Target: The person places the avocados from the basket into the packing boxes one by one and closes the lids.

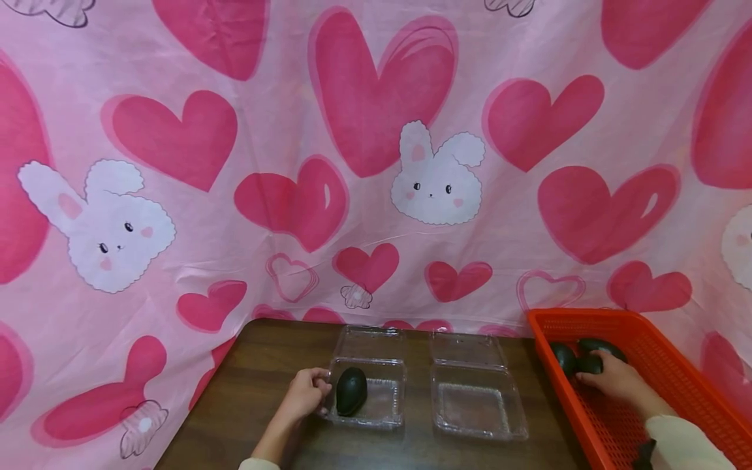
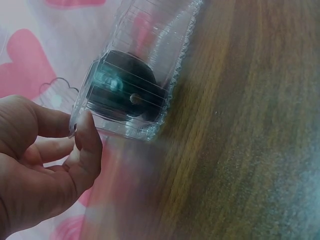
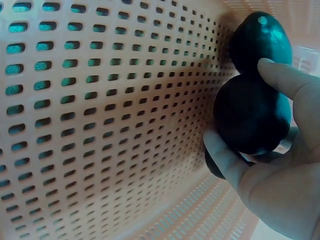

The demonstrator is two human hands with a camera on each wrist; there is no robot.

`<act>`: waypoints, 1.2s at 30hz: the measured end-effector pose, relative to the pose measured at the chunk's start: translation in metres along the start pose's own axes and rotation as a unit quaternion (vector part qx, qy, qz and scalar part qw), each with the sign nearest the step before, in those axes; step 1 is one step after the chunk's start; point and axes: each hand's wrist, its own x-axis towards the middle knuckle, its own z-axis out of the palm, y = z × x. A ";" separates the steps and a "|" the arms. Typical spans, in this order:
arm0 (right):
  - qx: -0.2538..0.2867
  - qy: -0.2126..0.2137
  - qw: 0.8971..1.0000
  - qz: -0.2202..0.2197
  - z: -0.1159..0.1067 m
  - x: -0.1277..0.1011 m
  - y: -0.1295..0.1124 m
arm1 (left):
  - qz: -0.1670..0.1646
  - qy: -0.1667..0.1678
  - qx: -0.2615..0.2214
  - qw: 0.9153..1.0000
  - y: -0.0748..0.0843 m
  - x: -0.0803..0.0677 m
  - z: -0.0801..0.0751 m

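Note:
My left hand [image 1: 308,393] pinches the left rim of a clear plastic clamshell box [image 1: 384,397] between thumb and finger, plainest in the left wrist view. One dark green avocado [image 1: 351,391] lies inside at the left of this box, whose lid [image 2: 172,30] stands open. Over at the right, my right hand [image 1: 617,378] reaches into an orange basket and grips an avocado [image 3: 250,115], thumb on one side and fingers on the other. Two more avocados lie against it: one [image 3: 262,42] beside the thumb, another [image 3: 214,165] partly hidden behind the fingers.
A second clear clamshell box [image 1: 470,411], lid open, rests on the brown wooden table [image 1: 235,391] between the first box and the perforated orange basket [image 1: 564,316]. Behind the table hangs a pink cloth [image 1: 364,215] with hearts and rabbits.

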 end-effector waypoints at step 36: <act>0.041 0.105 0.989 -0.092 -0.047 -0.031 -0.091 | -0.006 -0.012 -0.007 1.000 0.002 -0.001 -0.002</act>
